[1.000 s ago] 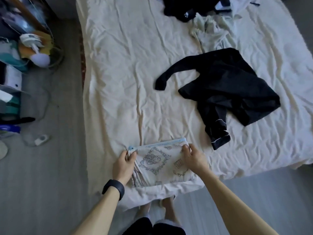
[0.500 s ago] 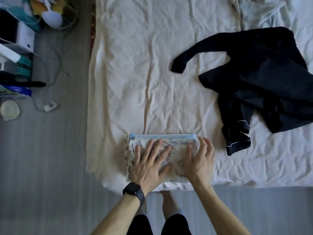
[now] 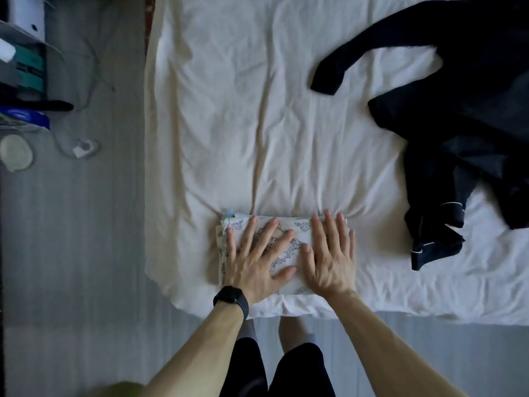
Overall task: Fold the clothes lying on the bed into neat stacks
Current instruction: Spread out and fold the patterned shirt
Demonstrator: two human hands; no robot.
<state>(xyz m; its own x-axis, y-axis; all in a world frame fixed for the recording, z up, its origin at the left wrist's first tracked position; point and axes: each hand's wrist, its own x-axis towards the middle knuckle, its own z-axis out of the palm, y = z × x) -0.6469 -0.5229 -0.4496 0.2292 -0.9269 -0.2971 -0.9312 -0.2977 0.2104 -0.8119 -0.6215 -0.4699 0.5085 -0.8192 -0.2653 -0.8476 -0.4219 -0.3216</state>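
A folded white garment with a blue printed pattern (image 3: pixel 299 226) lies at the near edge of the bed (image 3: pixel 257 110). My left hand (image 3: pixel 257 262), a black watch on its wrist, presses flat on the garment's left half with fingers spread. My right hand (image 3: pixel 329 259) lies flat on its right half, fingers straight. A crumpled black garment with white piping (image 3: pixel 458 124) is spread over the right side of the bed, one sleeve stretched toward the middle.
Grey floor runs along the left of the bed, with a white charger and cable (image 3: pixel 83 147), a round pale lid (image 3: pixel 15 156) and stacked boxes and bags (image 3: pixel 23 67) at the far left. My legs stand at the bed's near edge.
Both hands let go of the garment's far corners and now press flat on top of it. The camera has moved closer and tilted down, so the far clothes have left the view.
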